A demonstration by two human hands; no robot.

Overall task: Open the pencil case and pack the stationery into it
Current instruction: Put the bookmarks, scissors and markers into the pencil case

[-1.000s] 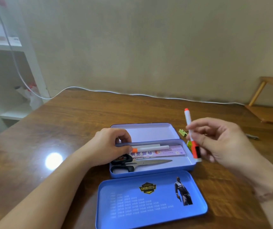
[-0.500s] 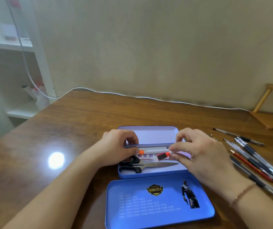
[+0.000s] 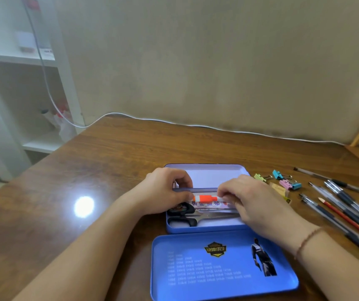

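Hands meet over the open blue pencil case [image 3: 204, 228] near the middle of the wooden table [image 3: 109, 170]. The left hand [image 3: 163, 192] curls its fingers over the far rim at the case's left end, thumb by the orange cap of a white marker [image 3: 204, 198]. The right hand [image 3: 259, 203] pinches that marker farther along its barrel, holding it low inside the case, just above a printed ruler [image 3: 206, 204]; whether the marker touches the ruler cannot be told. Black-handled scissors [image 3: 185, 217] lie in the case nearer the front wall, blades pointing right. The detached blue lid [image 3: 222, 266] lies flat just in front of the case. To the right, coloured binder clips [image 3: 283, 181] sit near the case, and several pens [image 3: 346, 203] with a red pencil [image 3: 348, 220] lie beyond them, well apart from the case
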